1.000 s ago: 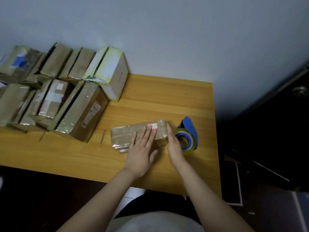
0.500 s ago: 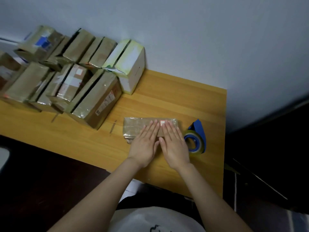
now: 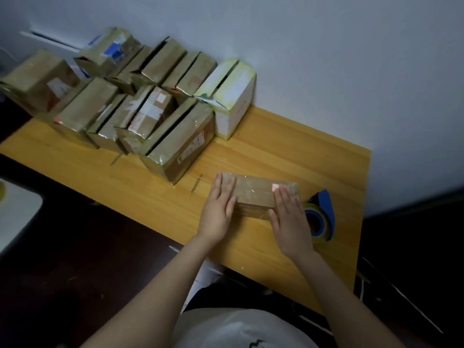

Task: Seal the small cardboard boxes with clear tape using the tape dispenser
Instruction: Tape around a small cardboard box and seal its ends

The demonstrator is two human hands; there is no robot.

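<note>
Head view: a taped box [image 3: 256, 193] lies near the table's [image 3: 288, 151] right end. The left hand [image 3: 219, 209] and right hand [image 3: 291, 222] press flat on its ends, fingers straight, gripping nothing. The dispenser [image 3: 322, 214] sits just right; other boxes [image 3: 140, 101] crowd far left.

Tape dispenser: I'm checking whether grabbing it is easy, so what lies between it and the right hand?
Nothing: in the head view the right hand, flat on the small box, partly overlaps the tape dispenser.

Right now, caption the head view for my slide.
Both hands flat on taped box; dispenser alongside.
</note>
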